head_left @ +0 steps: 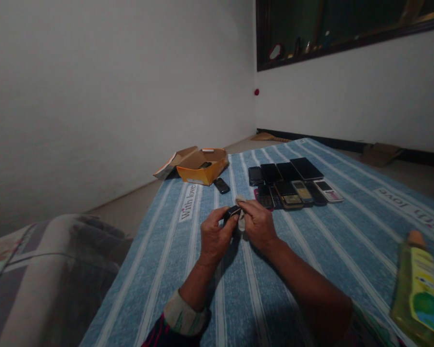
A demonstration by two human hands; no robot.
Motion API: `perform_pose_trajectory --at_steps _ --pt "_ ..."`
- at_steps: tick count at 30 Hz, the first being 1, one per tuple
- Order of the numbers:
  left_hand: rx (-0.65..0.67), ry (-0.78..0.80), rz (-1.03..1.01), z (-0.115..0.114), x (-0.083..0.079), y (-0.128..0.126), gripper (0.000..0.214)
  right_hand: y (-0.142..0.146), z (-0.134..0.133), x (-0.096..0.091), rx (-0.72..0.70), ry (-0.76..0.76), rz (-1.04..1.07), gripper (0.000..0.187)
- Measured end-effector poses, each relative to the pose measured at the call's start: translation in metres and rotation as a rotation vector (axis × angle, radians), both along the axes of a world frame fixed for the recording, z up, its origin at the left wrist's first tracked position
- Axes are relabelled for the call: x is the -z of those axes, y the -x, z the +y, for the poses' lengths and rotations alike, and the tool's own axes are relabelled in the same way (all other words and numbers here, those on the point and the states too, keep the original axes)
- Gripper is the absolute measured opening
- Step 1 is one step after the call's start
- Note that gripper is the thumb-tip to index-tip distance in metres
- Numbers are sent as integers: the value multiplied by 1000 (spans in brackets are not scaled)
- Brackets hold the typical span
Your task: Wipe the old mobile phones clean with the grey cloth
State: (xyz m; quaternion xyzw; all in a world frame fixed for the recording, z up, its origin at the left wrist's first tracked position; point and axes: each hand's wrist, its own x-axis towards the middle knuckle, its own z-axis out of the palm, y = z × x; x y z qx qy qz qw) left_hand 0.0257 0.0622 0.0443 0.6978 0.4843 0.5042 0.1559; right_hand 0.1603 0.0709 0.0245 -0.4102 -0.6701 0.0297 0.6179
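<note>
My left hand (pixel 213 237) is closed around a small dark mobile phone (pixel 233 211), held on edge above the striped blue tablecloth (pixel 181 270). Pinched in my right hand (pixel 259 226) is a whitish cloth (pixel 242 223), pressed against the phone's right end. Part of the phone is hidden by my fingers. Beyond my right hand lie two rows of phones: dark touchscreen ones (pixel 305 168) at the back, keypad ones (pixel 303 192) in front. Another dark phone (pixel 222 185) rests alone beside an orange cardboard box (pixel 195 175).
The box stands open with its lid flap (pixel 175 161) leaning left and a dark item inside. At the right front is a bottle of yellow-green liquid (pixel 401 289). A draped seat or cushion (pixel 58 270) is left of the table. White walls (pixel 123 86) enclose the corner.
</note>
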Motion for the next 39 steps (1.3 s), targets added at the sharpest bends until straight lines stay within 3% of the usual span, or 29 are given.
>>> perform_pose_trajectory --at_steps 8,15,22,28,39 --pt "-23 0 16 0 -3 1 13 9 -16 -18 3 -152 -255 30" --pt "-24 -16 -17 1 0 -2 19 5 -7 -10 14 -148 -141 33" --pt "-25 -18 14 -1 -3 -2 14 6 -11 -15 14 -179 -197 31" --pt "-8 -21 15 -2 -4 -3 17 3 -10 -13 58 -70 -138 35" --pt "-11 4 1 -2 -3 -4 17 2 -12 -15 81 -89 -166 32"
